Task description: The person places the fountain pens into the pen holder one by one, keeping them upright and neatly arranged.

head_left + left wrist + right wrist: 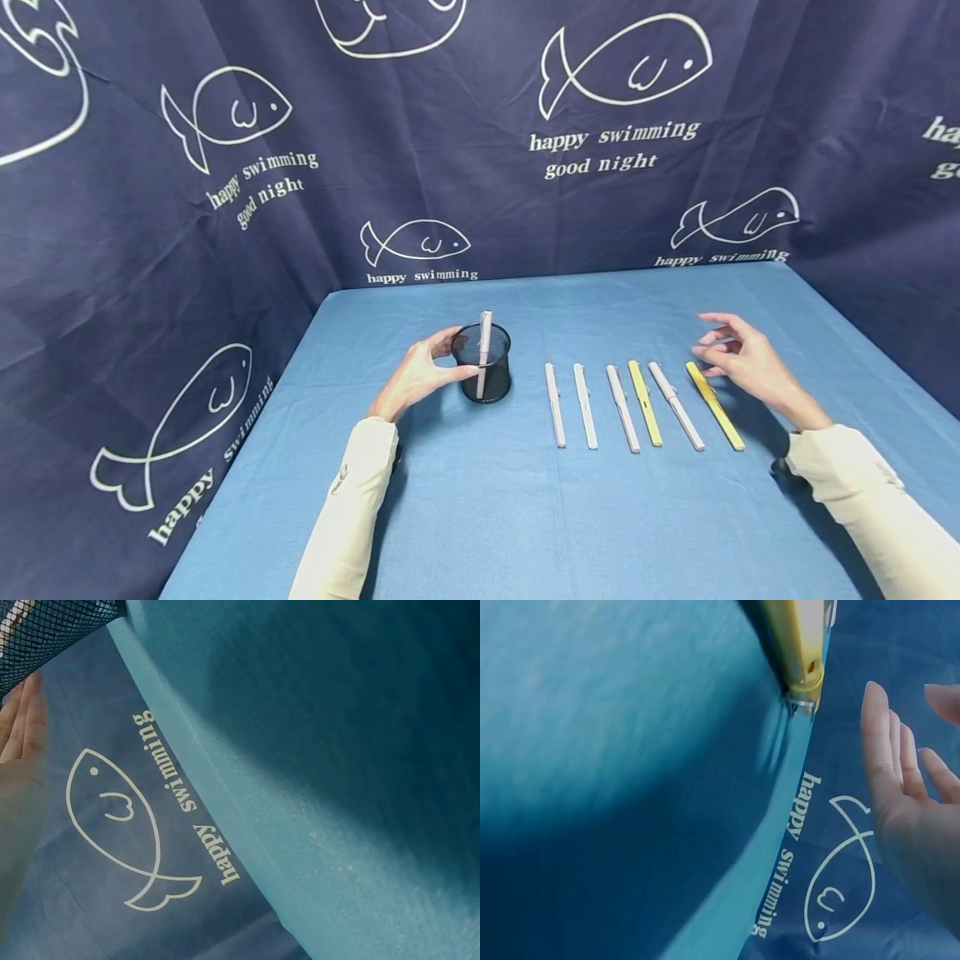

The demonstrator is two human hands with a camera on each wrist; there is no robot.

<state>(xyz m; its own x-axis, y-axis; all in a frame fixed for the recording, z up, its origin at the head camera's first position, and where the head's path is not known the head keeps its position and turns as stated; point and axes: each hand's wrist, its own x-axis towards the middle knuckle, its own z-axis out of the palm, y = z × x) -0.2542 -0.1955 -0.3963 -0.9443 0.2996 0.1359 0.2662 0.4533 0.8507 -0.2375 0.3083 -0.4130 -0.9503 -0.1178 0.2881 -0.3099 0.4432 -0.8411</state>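
A black mesh pen holder (497, 385) stands upright on the blue cloth, with a whitish pen (486, 333) leaning inside it. My left hand (422, 371) holds the holder from its left side, thumb at the front and fingers behind; the left wrist view shows those fingers (24, 720) against the mesh (52, 637). Above the cap end of the rightmost pen, a yellow one (716, 408), hovers my right hand (746, 362). Its fingers are parted and hold nothing, and in the right wrist view it appears beside the yellow pen (799, 645).
Several more pens lie in a row between the hands: pinkish (556, 406), white (586, 407), pale pink (623, 408), yellow-green (645, 404) and another pale pink one (677, 407). A dark blue fish-print curtain (495, 208) hangs behind the blue table (480, 517).
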